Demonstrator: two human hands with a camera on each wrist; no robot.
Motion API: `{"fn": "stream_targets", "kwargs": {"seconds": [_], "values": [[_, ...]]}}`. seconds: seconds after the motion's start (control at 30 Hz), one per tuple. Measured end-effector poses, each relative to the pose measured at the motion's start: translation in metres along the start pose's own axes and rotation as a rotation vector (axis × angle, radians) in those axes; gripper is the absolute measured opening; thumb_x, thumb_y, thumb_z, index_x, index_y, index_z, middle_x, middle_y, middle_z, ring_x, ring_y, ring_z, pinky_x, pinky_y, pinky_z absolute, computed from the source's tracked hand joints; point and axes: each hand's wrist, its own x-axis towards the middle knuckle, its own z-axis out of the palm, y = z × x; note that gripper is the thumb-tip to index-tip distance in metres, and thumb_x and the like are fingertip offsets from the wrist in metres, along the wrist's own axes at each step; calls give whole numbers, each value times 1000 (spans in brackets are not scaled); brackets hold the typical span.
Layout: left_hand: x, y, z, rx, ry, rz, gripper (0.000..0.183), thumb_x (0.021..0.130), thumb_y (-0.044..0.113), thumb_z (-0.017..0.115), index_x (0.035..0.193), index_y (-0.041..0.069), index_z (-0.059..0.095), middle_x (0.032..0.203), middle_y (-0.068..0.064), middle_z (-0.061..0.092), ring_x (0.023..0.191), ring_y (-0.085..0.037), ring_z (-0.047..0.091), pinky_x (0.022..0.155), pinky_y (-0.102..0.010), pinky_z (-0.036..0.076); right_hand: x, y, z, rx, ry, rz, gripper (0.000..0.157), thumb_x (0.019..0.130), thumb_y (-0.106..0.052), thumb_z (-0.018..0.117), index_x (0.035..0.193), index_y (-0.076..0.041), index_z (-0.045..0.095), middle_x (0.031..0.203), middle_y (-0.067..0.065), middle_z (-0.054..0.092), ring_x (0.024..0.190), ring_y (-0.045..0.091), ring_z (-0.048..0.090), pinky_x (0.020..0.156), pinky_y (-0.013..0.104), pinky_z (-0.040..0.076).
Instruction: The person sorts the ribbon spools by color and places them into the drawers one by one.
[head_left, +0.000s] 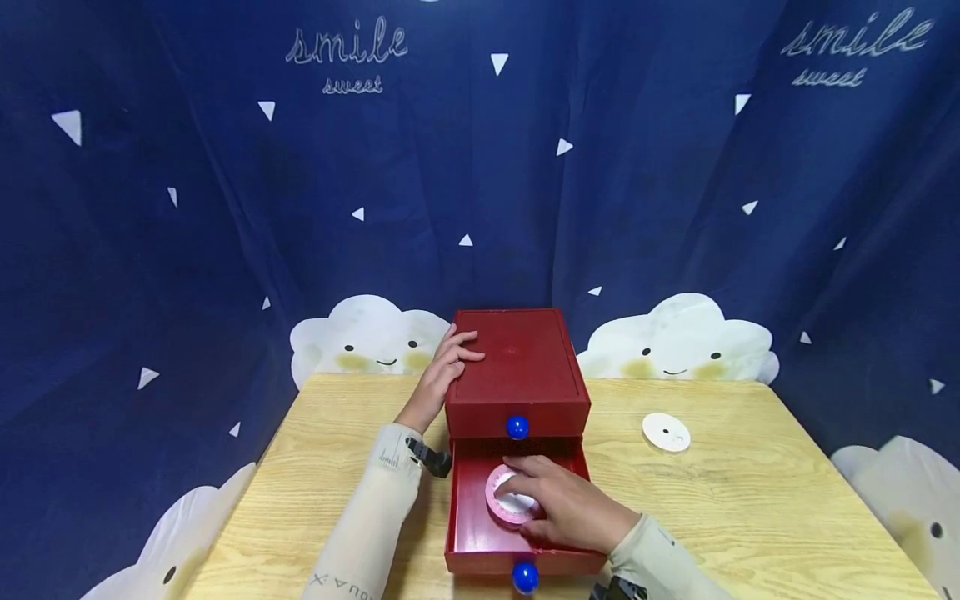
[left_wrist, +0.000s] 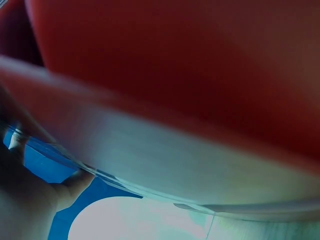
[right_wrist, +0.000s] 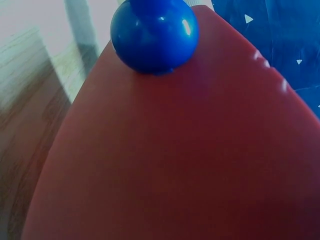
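A red two-drawer box [head_left: 517, 358] stands on the table with its lower drawer [head_left: 472, 533] pulled out. A round pink ribbon spool [head_left: 498, 512] with a white centre lies inside that drawer. My right hand [head_left: 573, 504] reaches in from the right, thumb and fingers bent about the spool and partly covering it. The right wrist view shows the drawer's red front [right_wrist: 165, 150] and blue knob [right_wrist: 155, 37], not the fingers. My left hand [head_left: 444, 375] rests on the box's upper left edge, fingers extended over the top; the left wrist view shows it [left_wrist: 35, 195] beside the red wall.
A white round spool [head_left: 666, 432] lies on the wooden table [head_left: 720, 517] to the right of the box. The upper drawer, with its blue knob [head_left: 517, 427], is closed. A dark blue curtain [head_left: 480, 167] with cloud faces hangs behind and at both sides.
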Motion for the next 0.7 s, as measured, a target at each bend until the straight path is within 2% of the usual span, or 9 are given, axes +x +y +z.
{"fn": "stream_targets", "kwargs": {"seconds": [0.17, 0.33, 0.53, 0.7], "values": [[-1, 0, 1, -6, 8, -12, 33, 94, -4, 36, 114, -12, 61, 145, -27, 36, 146, -38, 1, 115, -54, 3, -1, 0, 1, -6, 10, -13, 43, 79, -23, 78, 120, -30, 65, 143, 8, 48, 130, 26, 45, 102, 48, 42], [-5, -1, 1, -2, -4, -23, 34, 94, -3, 35, 115, -12, 61, 146, -27, 35, 146, -39, 0, 115, -55, 3, -4, -5, -2, 20, 11, -13, 44, 80, -23, 78, 120, -29, 64, 144, 6, 48, 131, 26, 44, 102, 49, 42], [-3, 0, 0, 7, -9, -8, 35, 95, -2, 35, 116, -11, 61, 146, -26, 35, 146, -37, 0, 115, -54, 3, -12, -15, -10, 24, 49, -32, 45, 80, -22, 78, 122, -26, 63, 142, 2, 50, 128, 23, 46, 98, 46, 46], [-1, 1, -1, 1, -5, -11, 34, 95, -2, 35, 115, -11, 61, 146, -26, 35, 146, -38, 0, 115, -54, 3, -20, -25, -22, 62, 76, 9, 46, 81, -25, 77, 124, -28, 63, 139, -2, 51, 125, 20, 47, 93, 41, 50]]}}
